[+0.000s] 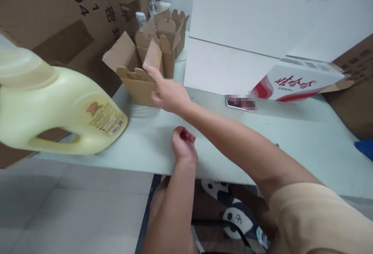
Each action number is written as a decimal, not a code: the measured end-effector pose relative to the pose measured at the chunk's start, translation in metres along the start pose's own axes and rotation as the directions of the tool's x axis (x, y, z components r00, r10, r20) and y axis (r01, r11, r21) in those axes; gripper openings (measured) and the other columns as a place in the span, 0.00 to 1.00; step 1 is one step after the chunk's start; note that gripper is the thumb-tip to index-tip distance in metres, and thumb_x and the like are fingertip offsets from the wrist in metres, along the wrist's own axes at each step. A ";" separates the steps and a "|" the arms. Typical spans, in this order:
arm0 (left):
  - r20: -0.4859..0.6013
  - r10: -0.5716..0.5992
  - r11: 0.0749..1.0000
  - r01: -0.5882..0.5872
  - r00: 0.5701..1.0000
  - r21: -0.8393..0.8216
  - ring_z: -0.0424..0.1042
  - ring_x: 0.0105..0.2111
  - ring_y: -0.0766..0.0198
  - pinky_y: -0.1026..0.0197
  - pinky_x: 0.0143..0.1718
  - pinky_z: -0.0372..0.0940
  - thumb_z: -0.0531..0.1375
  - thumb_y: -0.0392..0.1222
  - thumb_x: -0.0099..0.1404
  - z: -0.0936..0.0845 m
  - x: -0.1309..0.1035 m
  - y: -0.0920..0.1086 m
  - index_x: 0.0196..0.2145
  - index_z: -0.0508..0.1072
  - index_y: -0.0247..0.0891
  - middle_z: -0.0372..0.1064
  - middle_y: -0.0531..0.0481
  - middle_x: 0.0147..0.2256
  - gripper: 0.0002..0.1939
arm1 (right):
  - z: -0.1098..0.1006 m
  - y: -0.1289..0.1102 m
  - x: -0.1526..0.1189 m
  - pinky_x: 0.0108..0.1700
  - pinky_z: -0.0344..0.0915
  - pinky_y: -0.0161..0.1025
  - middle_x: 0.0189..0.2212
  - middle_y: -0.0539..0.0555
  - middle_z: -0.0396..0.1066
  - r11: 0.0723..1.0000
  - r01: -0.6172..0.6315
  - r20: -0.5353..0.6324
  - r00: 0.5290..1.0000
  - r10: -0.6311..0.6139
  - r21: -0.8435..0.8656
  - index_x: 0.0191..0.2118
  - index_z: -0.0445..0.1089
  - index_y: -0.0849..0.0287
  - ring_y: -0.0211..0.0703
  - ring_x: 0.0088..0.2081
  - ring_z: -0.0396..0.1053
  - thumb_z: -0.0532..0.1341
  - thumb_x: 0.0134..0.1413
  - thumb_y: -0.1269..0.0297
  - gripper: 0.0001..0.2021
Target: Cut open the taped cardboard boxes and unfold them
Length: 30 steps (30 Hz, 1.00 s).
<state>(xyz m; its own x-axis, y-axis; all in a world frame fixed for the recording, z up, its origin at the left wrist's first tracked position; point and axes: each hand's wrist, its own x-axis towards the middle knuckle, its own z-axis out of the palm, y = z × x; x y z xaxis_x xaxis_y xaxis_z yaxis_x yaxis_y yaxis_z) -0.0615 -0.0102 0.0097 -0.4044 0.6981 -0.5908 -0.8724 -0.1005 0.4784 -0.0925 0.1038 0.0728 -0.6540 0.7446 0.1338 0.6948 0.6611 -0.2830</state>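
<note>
My right hand (171, 94) reaches across to the left at the near right corner of an open brown cardboard box (136, 89). The index finger stretches over the rim against a raised flap, and the thumb lies lower, by the outer wall. The other fingers are partly hidden. My left hand (184, 144) rests near the table's front edge, below my right forearm, its fingers curled in and nothing visible in them. Several more open cardboard boxes (169, 58) stand close behind the first one.
A big pale yellow jug (72, 106) stands at left before a large printed carton (58, 21). Plastic bottles (153, 5) stand behind the boxes. A phone (240, 102) lies by a red and white carton (300, 81) on the pale table (221, 149). White panels (262, 13) close the back.
</note>
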 end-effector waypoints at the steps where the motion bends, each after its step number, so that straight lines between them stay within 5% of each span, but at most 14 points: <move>1: -0.004 -0.003 1.000 0.003 1.000 -0.002 0.49 0.17 0.73 0.65 0.24 0.50 0.54 0.35 0.57 -0.002 0.001 0.004 0.22 0.56 0.39 0.47 0.60 0.18 0.10 | 0.002 0.013 -0.011 0.47 0.75 0.43 0.48 0.42 0.80 1.000 -0.018 -0.008 1.000 0.018 0.018 0.73 0.41 0.40 0.47 0.46 0.78 0.52 0.63 0.59 0.36; 7: -0.015 -0.016 1.000 0.016 1.000 -0.021 0.51 0.16 0.73 0.66 0.26 0.55 0.55 0.36 0.58 -0.010 -0.001 0.025 0.22 0.58 0.38 0.49 0.61 0.18 0.09 | 0.012 0.155 -0.111 0.63 0.68 0.55 0.56 0.63 0.75 0.924 -0.381 -0.049 0.924 0.380 -0.017 0.61 0.66 0.55 0.62 0.59 0.71 0.57 0.59 0.62 0.24; 10: -0.027 -0.032 0.999 0.032 0.999 -0.034 0.51 0.16 0.74 0.66 0.26 0.55 0.54 0.36 0.60 -0.007 -0.002 0.024 0.22 0.58 0.38 0.49 0.60 0.17 0.10 | 0.005 0.226 -0.157 0.69 0.59 0.62 0.61 0.72 0.67 0.811 -0.583 -0.155 0.806 0.571 -0.043 0.62 0.66 0.64 0.70 0.66 0.63 0.55 0.59 0.60 0.26; 14: -0.010 -0.059 0.998 0.059 0.998 -0.018 0.51 0.16 0.73 0.66 0.26 0.55 0.54 0.36 0.59 0.000 -0.002 0.010 0.22 0.59 0.38 0.50 0.60 0.17 0.09 | -0.009 0.285 -0.190 0.66 0.61 0.65 0.63 0.78 0.62 0.638 -0.770 -0.211 0.624 0.753 -0.001 0.70 0.54 0.68 0.73 0.65 0.64 0.51 0.64 0.49 0.36; 22: -0.018 -0.072 0.997 0.072 0.997 0.009 0.51 0.16 0.73 0.66 0.26 0.55 0.55 0.35 0.59 0.016 -0.003 -0.013 0.23 0.59 0.38 0.50 0.60 0.17 0.09 | -0.007 0.320 -0.176 0.67 0.58 0.69 0.64 0.68 0.65 0.610 -0.792 -0.121 0.605 0.787 0.003 0.68 0.64 0.51 0.73 0.65 0.64 0.52 0.65 0.47 0.30; 27: -0.031 -0.055 0.998 0.056 0.998 0.019 0.50 0.16 0.73 0.66 0.25 0.55 0.55 0.36 0.58 0.021 -0.002 -0.017 0.22 0.59 0.38 0.50 0.61 0.17 0.09 | -0.009 0.312 -0.177 0.64 0.60 0.70 0.61 0.71 0.67 0.623 -0.781 -0.176 0.609 0.773 0.035 0.70 0.61 0.57 0.72 0.64 0.65 0.50 0.68 0.51 0.30; 30: -0.030 -0.023 0.999 0.023 0.999 0.025 0.51 0.16 0.73 0.66 0.25 0.55 0.56 0.36 0.56 0.020 -0.003 -0.018 0.21 0.59 0.38 0.50 0.61 0.17 0.09 | -0.009 0.291 -0.180 0.65 0.60 0.67 0.60 0.68 0.68 0.700 -0.712 -0.247 0.670 0.700 0.054 0.67 0.62 0.59 0.63 0.63 0.66 0.52 0.71 0.54 0.25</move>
<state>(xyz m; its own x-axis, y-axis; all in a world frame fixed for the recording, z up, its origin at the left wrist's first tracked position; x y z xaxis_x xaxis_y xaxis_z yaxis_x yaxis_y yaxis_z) -0.0393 0.0039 0.0160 -0.3925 0.6787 -0.6207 -0.8744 -0.0661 0.4807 0.2299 0.1631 -0.0251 0.1224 0.9844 0.1262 0.9359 -0.0722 -0.3449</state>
